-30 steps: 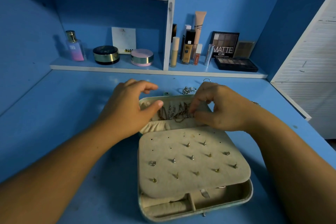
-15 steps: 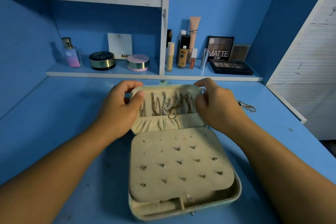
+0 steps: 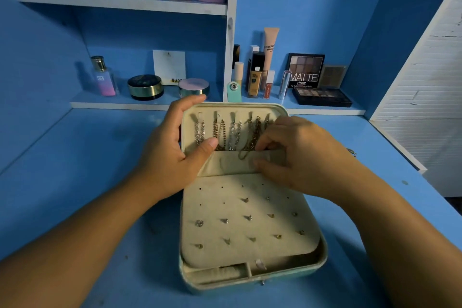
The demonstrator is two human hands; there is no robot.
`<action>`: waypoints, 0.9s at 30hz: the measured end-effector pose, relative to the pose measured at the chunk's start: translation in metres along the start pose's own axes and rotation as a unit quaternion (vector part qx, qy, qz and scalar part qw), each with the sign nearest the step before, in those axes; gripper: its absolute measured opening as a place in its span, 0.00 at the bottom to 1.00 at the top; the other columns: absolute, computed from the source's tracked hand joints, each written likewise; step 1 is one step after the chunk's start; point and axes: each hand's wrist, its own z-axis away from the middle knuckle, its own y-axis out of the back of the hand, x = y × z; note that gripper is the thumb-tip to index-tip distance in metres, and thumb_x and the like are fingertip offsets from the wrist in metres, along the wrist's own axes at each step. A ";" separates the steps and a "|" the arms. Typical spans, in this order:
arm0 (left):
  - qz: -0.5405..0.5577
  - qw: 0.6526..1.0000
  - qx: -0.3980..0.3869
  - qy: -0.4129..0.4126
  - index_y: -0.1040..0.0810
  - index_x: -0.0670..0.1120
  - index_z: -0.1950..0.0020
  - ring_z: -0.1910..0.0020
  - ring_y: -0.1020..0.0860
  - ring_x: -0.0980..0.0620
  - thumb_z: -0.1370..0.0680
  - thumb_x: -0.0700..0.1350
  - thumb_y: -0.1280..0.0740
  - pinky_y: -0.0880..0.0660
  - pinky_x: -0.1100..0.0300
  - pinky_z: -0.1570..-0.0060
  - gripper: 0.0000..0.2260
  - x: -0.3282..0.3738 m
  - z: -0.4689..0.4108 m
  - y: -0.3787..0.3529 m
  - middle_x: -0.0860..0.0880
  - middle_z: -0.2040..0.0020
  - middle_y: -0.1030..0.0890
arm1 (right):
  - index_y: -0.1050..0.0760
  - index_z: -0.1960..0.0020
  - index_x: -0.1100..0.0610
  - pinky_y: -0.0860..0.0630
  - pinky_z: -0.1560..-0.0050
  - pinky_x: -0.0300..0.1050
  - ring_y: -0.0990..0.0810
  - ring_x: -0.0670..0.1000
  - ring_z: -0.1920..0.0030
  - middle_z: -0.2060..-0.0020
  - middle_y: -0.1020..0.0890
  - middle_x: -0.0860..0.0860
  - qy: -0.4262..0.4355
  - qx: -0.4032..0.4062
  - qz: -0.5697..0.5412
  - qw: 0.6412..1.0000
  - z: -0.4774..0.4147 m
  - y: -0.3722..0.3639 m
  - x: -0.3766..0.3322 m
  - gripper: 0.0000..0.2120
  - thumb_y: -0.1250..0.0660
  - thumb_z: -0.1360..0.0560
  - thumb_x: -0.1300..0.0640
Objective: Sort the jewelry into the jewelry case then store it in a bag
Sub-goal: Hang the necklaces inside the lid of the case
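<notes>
2 hands at the open jewelry case [image 3: 322,257], centre of the frame on the blue bench [image 3: 75,182].

The left hand [image 3: 172,155] grips the raised lid [image 3: 275,109] by its left edge, thumb pressed across the inside. The right hand [image 3: 300,155] has curled fingers pinching the upper edge of the lid's pocket [image 3: 230,164], where a dark chain loops over it. Chains [image 3: 233,132] hang in a row inside the lid. Below lies the cream earring panel [image 3: 215,205], dotted with studs [image 3: 248,217]. Cosmetics line the shelf [image 3: 112,102] across the upper frame.
</notes>
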 end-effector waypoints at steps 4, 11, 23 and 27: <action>-0.002 1.000 -0.012 0.004 0.35 0.52 0.30 0.45 0.21 0.64 0.29 0.36 0.25 0.25 0.70 0.48 0.32 0.000 0.001 0.002 0.63 0.45 0.21 | 0.23 0.48 0.50 0.27 0.53 0.45 0.28 0.48 0.51 0.53 0.24 0.46 -0.001 -0.008 0.015 1.000 0.000 0.000 -0.004 0.11 0.32 0.28 0.46; 0.003 1.000 -0.002 0.001 0.35 0.52 0.31 0.45 0.21 0.63 0.29 0.36 0.25 0.24 0.70 0.49 0.32 -0.001 0.000 0.000 0.61 0.44 0.21 | 0.23 0.53 0.54 0.27 0.52 0.48 0.28 0.51 0.52 0.55 0.24 0.48 -0.005 -0.015 0.027 1.000 0.000 -0.005 -0.009 0.03 0.33 0.25 0.54; 0.003 1.000 0.005 0.000 0.35 0.53 0.31 0.46 0.20 0.64 0.29 0.40 0.24 0.24 0.70 0.50 0.31 -0.002 0.000 0.000 0.61 0.45 0.20 | 0.24 0.54 0.49 0.35 0.63 0.31 0.27 0.41 0.61 0.63 0.26 0.40 0.020 -0.075 -0.076 0.994 0.002 0.002 0.005 0.03 0.31 0.27 0.56; 0.004 1.000 0.003 -0.002 0.34 0.49 0.30 0.46 0.20 0.63 0.30 0.40 0.24 0.23 0.68 0.50 0.32 -0.003 0.000 0.000 0.60 0.46 0.20 | 0.23 0.57 0.50 0.34 0.61 0.29 0.27 0.40 0.59 0.62 0.25 0.39 0.044 -0.075 -0.098 0.991 0.002 0.002 0.006 0.03 0.30 0.29 0.55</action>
